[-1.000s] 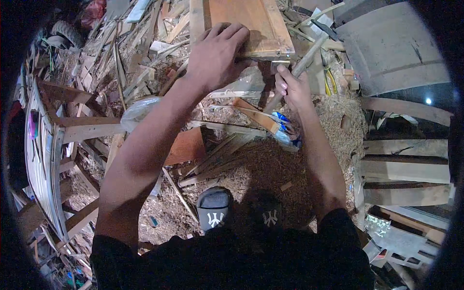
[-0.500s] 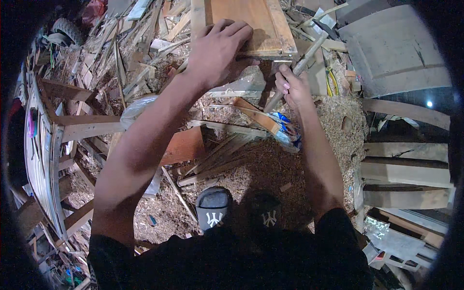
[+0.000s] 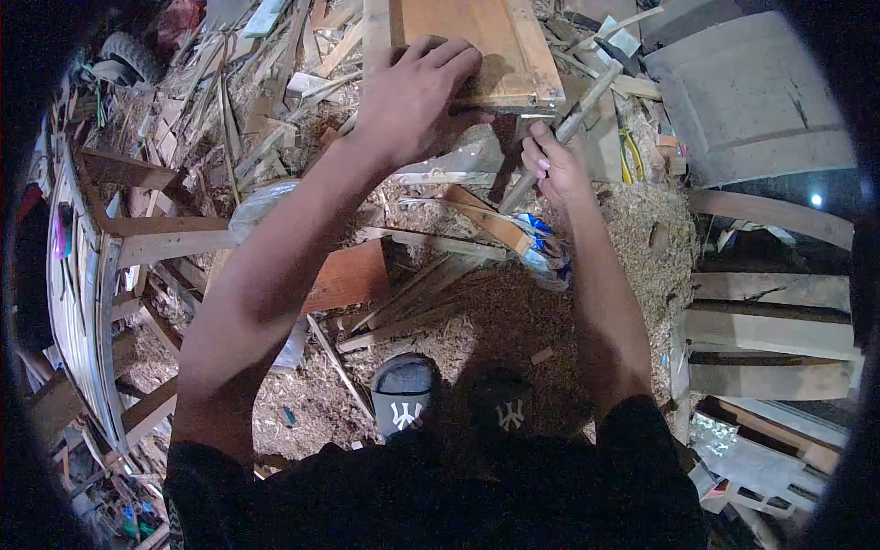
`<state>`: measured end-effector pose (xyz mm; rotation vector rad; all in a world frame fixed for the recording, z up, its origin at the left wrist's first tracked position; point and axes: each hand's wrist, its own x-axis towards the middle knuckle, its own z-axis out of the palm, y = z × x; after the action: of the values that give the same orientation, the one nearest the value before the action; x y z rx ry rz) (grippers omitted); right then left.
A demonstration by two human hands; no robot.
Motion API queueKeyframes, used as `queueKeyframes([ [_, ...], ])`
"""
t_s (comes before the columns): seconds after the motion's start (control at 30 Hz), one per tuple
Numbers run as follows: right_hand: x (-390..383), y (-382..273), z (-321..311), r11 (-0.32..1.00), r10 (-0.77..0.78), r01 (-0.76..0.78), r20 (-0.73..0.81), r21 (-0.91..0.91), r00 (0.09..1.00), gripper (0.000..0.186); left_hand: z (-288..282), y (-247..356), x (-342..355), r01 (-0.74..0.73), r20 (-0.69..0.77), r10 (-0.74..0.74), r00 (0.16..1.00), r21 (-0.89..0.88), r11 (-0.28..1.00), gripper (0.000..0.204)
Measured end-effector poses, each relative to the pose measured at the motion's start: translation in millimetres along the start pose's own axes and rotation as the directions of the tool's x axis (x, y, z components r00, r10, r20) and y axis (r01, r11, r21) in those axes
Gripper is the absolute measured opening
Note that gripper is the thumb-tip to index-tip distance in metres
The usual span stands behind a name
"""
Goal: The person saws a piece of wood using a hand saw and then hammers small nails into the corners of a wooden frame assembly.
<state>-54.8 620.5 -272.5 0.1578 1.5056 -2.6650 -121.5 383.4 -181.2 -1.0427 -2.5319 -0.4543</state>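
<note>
Both my arms reach forward to a wooden panel [image 3: 458,50] with a raised frame, orange-brown in the middle and paler along its sides. My left hand [image 3: 417,96] lies over the panel's near left part, fingers curled on top and thumb below the near edge. Just off the near right corner, my right hand [image 3: 557,165] is closed around the wooden handle of a hammer [image 3: 591,99]. The handle slants up to the right, and a dark head shows at its far end. What lies under my left palm is hidden.
Wood scraps and shavings cover the floor around my sandals [image 3: 403,394]. Yellow-handled pliers [image 3: 630,156] lie right of the hammer. A blue-and-white wrapper [image 3: 545,247] and a reddish board [image 3: 348,277] are nearer. Slatted wooden frames stand left [image 3: 174,249] and right [image 3: 770,330].
</note>
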Motion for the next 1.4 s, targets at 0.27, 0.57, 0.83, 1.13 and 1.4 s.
queueKeyframes([
  [0.27,-55.2,-44.9,-10.2,0.668,-0.33,0.067,-0.214,-0.741,0.919,0.052,0.9,6.1,-2.0,0.018,-0.007,-0.018,1.0,-0.028,0.999,0.059],
  [0.57,-118.7,-110.9,54.2,0.069,-0.239,0.402,0.376,-0.913,0.895,0.052,1.7,5.1,-7.8,0.051,0.017,-0.05,0.999,-0.035,0.998,0.061],
  [0.83,-124.9,-118.8,62.9,0.055,-0.076,0.288,0.283,-0.956,0.956,0.05,0.1,4.3,-8.4,0.059,0.006,-0.059,0.998,-0.021,0.998,0.059],
  [1.13,-127.8,-117.1,72.3,-0.094,-0.014,0.207,0.21,-0.974,0.978,0.056,-0.7,3.6,-7.4,0.015,-0.038,-0.016,0.999,-0.015,1.0,0.054],
  [1.4,-128.9,-125.6,77.1,-0.002,-0.141,0.325,0.322,-0.946,0.936,0.054,1.9,5.0,-7.0,0.017,-0.066,-0.02,0.998,-0.037,0.999,0.053],
])
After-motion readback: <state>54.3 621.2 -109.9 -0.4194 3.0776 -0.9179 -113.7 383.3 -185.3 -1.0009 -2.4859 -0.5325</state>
